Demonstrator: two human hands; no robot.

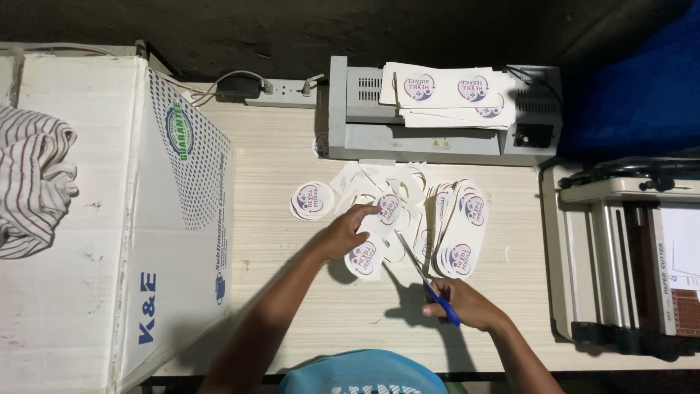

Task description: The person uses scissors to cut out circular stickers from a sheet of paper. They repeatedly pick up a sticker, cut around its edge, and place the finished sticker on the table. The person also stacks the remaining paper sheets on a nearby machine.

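My left hand (348, 232) lies flat on a printed sheet (367, 257), fingers spread; right hand (459, 303) grips blue-handled scissors (426, 281), blades angled up-left toward that sheet, closest.

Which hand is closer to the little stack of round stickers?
Left. The left hand is just right of and below the stack of round stickers, on a printed sheet. The right hand holds scissors farther away.

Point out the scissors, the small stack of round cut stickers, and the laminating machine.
scissors (419, 273): head view, on the blades near the pivot.
stack of round stickers (312, 200): head view, on the top sticker's face.
laminating machine (357, 120): head view, on its grey top, left end.
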